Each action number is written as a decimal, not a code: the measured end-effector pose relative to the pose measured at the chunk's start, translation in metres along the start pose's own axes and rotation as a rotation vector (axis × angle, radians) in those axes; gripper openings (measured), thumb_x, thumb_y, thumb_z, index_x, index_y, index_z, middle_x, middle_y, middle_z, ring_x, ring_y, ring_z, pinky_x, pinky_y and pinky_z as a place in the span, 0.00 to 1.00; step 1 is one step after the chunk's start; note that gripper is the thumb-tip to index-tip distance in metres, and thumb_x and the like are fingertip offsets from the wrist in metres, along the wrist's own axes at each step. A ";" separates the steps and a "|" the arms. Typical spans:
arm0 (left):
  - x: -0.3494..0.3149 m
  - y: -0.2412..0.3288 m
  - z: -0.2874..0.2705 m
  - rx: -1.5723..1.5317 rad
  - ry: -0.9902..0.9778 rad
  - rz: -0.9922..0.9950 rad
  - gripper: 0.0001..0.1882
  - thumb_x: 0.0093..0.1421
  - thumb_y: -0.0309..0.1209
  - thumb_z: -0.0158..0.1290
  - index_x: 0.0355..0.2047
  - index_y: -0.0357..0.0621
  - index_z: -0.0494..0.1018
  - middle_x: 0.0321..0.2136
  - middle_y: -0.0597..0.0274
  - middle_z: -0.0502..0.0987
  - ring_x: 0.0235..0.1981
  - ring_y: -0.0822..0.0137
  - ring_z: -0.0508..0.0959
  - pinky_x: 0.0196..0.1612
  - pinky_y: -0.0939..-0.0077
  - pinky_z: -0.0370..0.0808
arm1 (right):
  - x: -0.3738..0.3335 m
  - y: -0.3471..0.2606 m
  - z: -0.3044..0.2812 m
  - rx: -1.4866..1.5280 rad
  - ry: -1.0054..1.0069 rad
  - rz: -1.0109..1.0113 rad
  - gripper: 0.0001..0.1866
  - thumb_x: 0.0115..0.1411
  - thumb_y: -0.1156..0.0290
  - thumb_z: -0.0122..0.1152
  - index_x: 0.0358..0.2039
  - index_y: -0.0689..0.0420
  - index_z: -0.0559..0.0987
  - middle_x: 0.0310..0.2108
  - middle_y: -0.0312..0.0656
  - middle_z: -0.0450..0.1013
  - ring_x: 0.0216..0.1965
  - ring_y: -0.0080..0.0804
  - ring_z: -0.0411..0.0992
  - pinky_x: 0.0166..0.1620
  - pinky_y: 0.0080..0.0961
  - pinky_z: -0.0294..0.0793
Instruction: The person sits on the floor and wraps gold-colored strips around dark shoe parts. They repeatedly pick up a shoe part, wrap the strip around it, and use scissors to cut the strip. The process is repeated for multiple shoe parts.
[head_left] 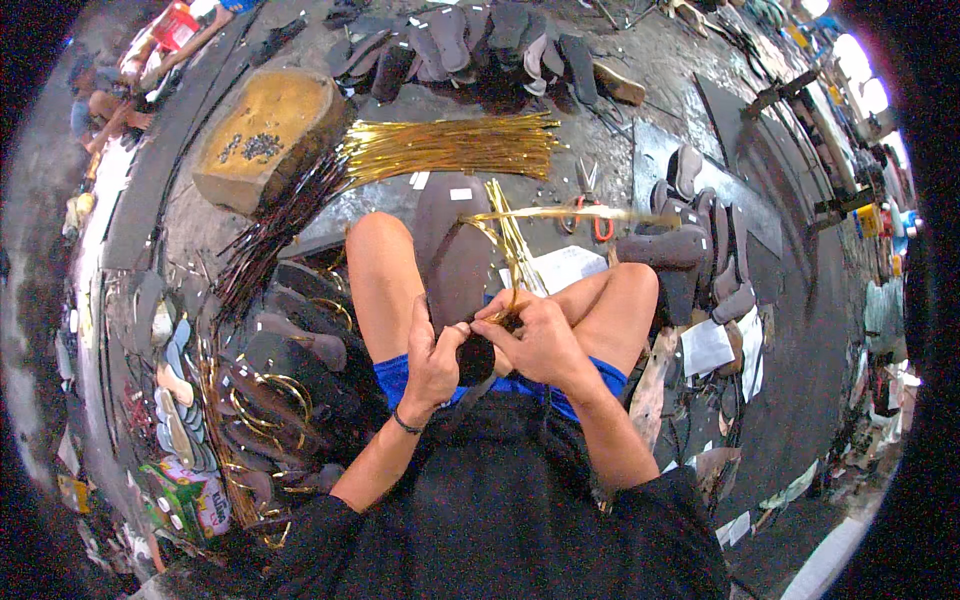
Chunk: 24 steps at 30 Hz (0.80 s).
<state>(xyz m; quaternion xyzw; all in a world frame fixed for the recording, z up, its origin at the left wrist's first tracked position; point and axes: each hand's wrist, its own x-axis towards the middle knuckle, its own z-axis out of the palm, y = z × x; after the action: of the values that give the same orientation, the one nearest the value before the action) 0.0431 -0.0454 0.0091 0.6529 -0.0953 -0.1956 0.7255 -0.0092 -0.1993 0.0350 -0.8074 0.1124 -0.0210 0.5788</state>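
Observation:
Between my knees stands a long dark brown shoe sole with a small white label near its far end. My left hand is closed round its near end, the thumb pressed at the edge. My right hand pinches a thin gold strap against the sole's right edge, fingertips close to my left thumb. Another gold strap crosses from the sole toward the right, its outer end blurred. Several gold strips lie just right of the sole.
A large bundle of gold strips lies ahead. Beyond it are stacked dark soles. A yellowish block with small dark bits stands at the left. Red-handled scissors and more soles lie to the right.

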 end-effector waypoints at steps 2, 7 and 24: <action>0.001 0.000 -0.005 -0.020 -0.007 -0.029 0.25 0.55 0.21 0.47 0.55 0.31 0.62 0.46 0.56 0.72 0.47 0.68 0.72 0.54 0.74 0.68 | 0.005 -0.005 -0.004 0.045 0.022 0.011 0.07 0.58 0.72 0.67 0.33 0.61 0.79 0.28 0.36 0.77 0.31 0.18 0.73 0.35 0.22 0.74; 0.006 0.012 -0.007 -0.224 -0.059 -0.129 0.28 0.55 0.24 0.48 0.57 0.31 0.61 0.45 0.55 0.73 0.46 0.69 0.73 0.53 0.76 0.68 | 0.006 0.000 -0.009 0.252 -0.150 0.095 0.08 0.59 0.71 0.66 0.35 0.58 0.77 0.34 0.39 0.76 0.33 0.27 0.74 0.36 0.27 0.75; 0.020 0.038 -0.024 -0.044 -0.233 -0.162 0.27 0.54 0.24 0.49 0.57 0.31 0.64 0.45 0.55 0.75 0.44 0.65 0.76 0.50 0.71 0.73 | 0.001 0.036 0.010 0.329 -0.075 0.034 0.16 0.62 0.74 0.58 0.49 0.61 0.70 0.40 0.40 0.69 0.39 0.28 0.70 0.39 0.23 0.73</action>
<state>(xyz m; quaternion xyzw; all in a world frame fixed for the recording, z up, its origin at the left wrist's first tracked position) 0.0765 -0.0294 0.0409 0.6150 -0.1218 -0.3300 0.7057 -0.0121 -0.2009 -0.0026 -0.6999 0.0993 0.0008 0.7073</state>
